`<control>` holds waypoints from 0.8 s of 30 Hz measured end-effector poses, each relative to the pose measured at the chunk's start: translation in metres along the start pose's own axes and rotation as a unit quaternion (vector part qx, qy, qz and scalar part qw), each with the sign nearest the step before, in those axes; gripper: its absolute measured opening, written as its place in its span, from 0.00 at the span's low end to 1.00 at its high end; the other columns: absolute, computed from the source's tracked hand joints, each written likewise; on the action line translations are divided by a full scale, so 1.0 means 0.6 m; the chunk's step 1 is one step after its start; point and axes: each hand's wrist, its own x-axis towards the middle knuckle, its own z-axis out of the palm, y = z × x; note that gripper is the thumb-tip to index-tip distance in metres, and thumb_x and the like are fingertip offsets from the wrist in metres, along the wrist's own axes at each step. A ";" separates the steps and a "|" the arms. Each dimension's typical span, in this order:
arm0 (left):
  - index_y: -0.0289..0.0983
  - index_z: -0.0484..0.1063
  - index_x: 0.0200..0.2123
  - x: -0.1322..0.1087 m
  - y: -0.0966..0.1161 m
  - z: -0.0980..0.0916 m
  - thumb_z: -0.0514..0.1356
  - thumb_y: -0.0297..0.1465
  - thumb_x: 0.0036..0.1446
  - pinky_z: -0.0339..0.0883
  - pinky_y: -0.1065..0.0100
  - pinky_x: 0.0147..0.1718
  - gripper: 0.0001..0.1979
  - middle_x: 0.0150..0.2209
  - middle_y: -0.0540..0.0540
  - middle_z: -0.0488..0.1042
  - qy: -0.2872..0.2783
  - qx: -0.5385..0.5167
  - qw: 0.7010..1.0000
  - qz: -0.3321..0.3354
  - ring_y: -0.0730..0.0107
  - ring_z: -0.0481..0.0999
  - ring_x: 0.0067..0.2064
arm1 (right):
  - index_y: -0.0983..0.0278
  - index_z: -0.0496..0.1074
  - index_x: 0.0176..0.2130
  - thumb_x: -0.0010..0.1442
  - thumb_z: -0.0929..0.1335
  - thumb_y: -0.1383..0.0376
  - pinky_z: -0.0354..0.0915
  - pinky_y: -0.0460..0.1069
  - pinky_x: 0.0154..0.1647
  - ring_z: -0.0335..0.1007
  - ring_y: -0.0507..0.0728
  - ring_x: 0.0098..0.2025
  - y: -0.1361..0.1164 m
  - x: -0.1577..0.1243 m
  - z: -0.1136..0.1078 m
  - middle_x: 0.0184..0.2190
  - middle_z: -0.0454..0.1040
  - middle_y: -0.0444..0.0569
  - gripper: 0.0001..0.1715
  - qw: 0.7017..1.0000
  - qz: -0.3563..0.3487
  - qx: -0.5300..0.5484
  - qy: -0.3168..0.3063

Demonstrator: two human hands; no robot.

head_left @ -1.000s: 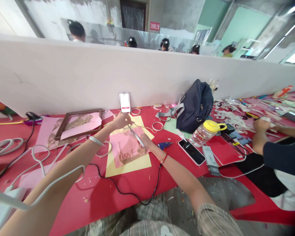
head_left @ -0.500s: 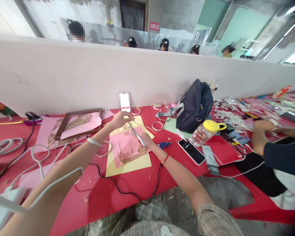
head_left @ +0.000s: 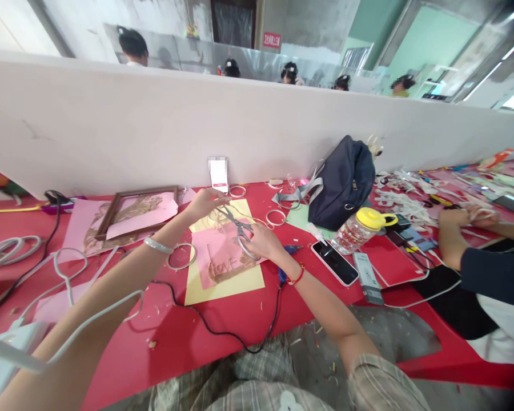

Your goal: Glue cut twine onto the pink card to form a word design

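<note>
My right hand (head_left: 266,242) grips a pair of metal scissors (head_left: 242,229), blades parted and pointing up and left. Near the blade tips, my left hand (head_left: 207,204) has its fingertips pinched together; whatever is between them is too fine to make out. Thin tan twine (head_left: 257,220) loops below and beside the blades. Beneath both hands lies a pink sheet (head_left: 204,244) bearing brown raised "LOVE" lettering (head_left: 223,267); my right hand and the scissors cover part of it. That sheet rests on yellow paper (head_left: 227,294).
A brown frame (head_left: 107,220) and pink papers lie left. A phone (head_left: 219,174) leans against the white partition (head_left: 163,125). A blue glue gun (head_left: 288,251), black cable (head_left: 209,326), phone (head_left: 334,262), yellow-lidded bottle (head_left: 354,229) and dark bag (head_left: 340,182) are right. A co-worker's hands (head_left: 466,217) work farther right.
The scissors' blades have spread apart, and my right hand has turned and shifted slightly right. My left hand has moved a little left, its fingers still pinched.
</note>
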 end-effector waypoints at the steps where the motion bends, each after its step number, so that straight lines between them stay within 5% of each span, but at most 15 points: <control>1: 0.40 0.82 0.26 0.000 0.002 0.001 0.71 0.59 0.46 0.73 0.62 0.38 0.27 0.35 0.43 0.85 -0.002 -0.001 1.000 0.003 0.58 0.81 0.38 | 0.66 0.76 0.46 0.66 0.71 0.52 0.67 0.54 0.51 0.74 0.68 0.55 0.000 0.001 -0.002 0.50 0.79 0.62 0.20 1.000 -0.004 0.001 0.005; 11: 0.38 0.82 0.27 0.000 0.010 0.011 0.70 0.61 0.45 0.74 0.59 0.41 0.29 0.42 0.39 0.85 -0.031 0.010 0.999 0.033 0.55 0.82 0.41 | 0.66 0.78 0.48 0.68 0.69 0.49 0.67 0.53 0.51 0.76 0.66 0.55 -0.005 0.019 0.000 0.50 0.81 0.61 0.24 0.999 -0.038 0.011 0.012; 24: 0.40 0.82 0.25 0.009 -0.008 0.015 0.67 0.57 0.51 0.73 0.59 0.45 0.25 0.45 0.41 0.84 -0.040 0.053 0.996 0.062 0.55 0.82 0.44 | 0.64 0.71 0.29 0.71 0.67 0.47 0.57 0.48 0.32 0.68 0.54 0.30 -0.019 0.021 -0.005 0.27 0.73 0.48 0.27 0.998 -0.006 0.059 -0.028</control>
